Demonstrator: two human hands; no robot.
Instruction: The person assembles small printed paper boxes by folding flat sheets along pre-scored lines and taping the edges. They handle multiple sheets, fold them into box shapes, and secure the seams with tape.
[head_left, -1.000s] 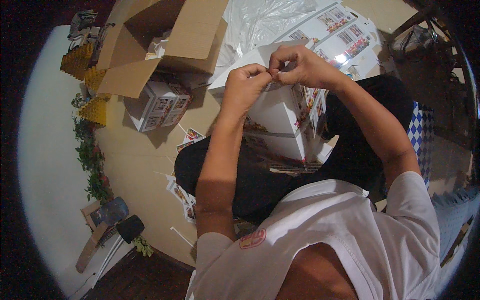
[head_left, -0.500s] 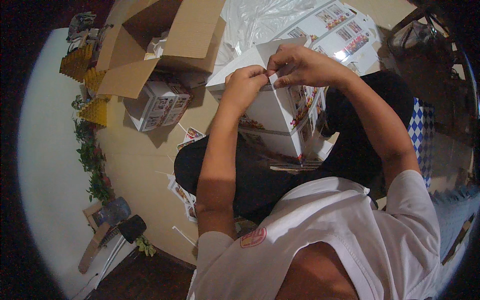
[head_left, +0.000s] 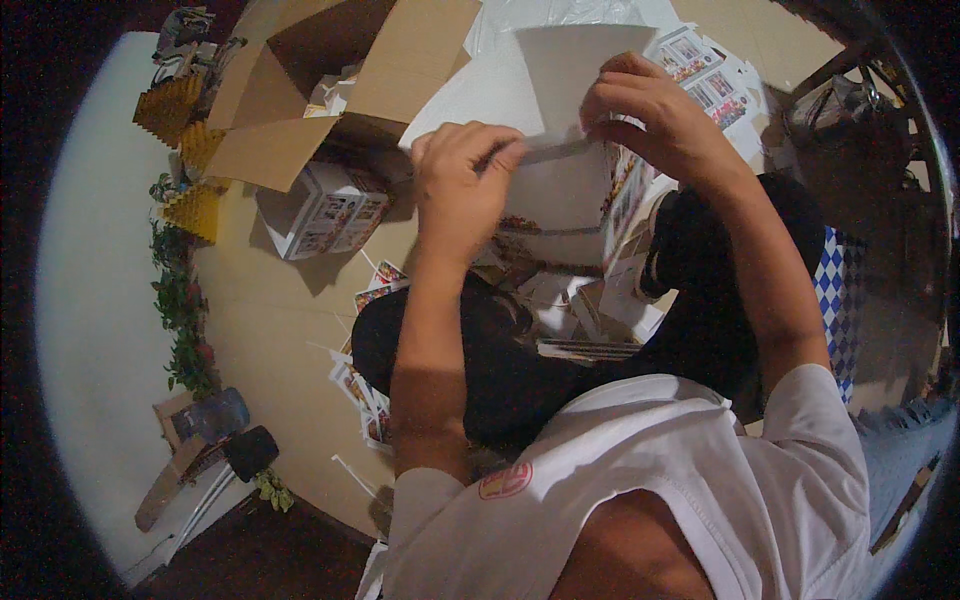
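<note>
Above my lap stands a white printed cardboard box (head_left: 565,190), its top flaps spread outward and its edges smeared by motion. My left hand (head_left: 463,185) is closed on the box's near left top edge, thumb and fingers curled together. At the right top corner, my right hand (head_left: 655,120) pinches the board between thumb and fingers. One broad white flap (head_left: 580,75) stands up at the far side between the hands. The box's lower front carries a printed coloured strip.
An open brown carton (head_left: 390,75) with paper scraps inside stands far left, a second white printed box (head_left: 325,210) beside it. Flat printed sheets (head_left: 710,85) lie at the far right. Cut cardboard pieces (head_left: 575,310) lie between my legs. Leafy plants (head_left: 180,310) line the left wall.
My hands have moved apart from the middle of the box's top edge to its two corners. The box has turned its front toward me, and its far flap stands higher.
</note>
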